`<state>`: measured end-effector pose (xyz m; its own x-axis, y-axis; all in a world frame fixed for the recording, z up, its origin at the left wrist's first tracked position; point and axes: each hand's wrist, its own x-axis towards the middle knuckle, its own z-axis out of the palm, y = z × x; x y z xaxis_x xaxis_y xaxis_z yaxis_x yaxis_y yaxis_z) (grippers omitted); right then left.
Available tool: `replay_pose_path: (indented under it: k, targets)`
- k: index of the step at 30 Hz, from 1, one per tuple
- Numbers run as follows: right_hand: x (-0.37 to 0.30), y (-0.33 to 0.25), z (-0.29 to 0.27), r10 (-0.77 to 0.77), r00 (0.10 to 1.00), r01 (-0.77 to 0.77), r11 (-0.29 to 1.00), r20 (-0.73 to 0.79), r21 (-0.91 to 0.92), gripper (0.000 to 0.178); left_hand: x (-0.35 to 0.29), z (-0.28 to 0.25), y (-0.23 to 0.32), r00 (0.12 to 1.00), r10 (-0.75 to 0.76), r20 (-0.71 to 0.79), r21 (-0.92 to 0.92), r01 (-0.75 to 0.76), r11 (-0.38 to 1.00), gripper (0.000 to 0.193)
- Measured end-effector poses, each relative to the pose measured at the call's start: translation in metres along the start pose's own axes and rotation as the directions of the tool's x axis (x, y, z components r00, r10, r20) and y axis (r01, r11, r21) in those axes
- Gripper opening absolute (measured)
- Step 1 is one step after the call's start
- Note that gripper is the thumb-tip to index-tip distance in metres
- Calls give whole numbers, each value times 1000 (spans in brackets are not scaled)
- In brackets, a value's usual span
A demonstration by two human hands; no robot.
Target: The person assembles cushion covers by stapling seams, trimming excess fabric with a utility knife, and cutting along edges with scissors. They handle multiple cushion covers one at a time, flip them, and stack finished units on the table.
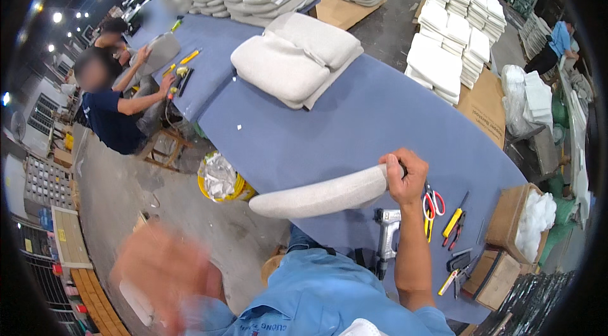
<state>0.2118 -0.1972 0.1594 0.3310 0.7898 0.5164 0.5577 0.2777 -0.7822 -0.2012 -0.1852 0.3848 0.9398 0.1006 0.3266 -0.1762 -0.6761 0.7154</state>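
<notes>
My right hand [405, 174] grips one end of a light grey upholstered cushion [316, 195], which stands edge-on over the near side of the table. The cushion's other end points left, above a yellow bucket. Down at the lower left, my left hand [161, 269] is away from the cushion and smeared by motion, so its fingers do not show clearly. A staple gun [389, 233] lies close beside my right forearm. Red-handled scissors [433, 202] rest just to the right of my right wrist. Across the table lies a small stack of similar cushions [285, 63].
The blue-topped table [380, 120] holds cutters and pliers [454, 238] at the right, near a carton of white stuffing [506, 215]. A yellow bucket [239, 191] stands by the left edge. Two people work at the far left. Stacked white cushions [437, 63] stand beyond.
</notes>
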Motion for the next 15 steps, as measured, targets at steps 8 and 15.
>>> replay_pose_path:
  k: [8,15]
  targets:
    - [-23,84,-27,319,940,-297,939,-119,171,30,-51,213,-219,536,-563,-630,52,752,657,81]
    - [-62,195,-28,540,757,-397,827,-368,397,34,-58,183,-289,534,-672,-513,-158,711,686,72]
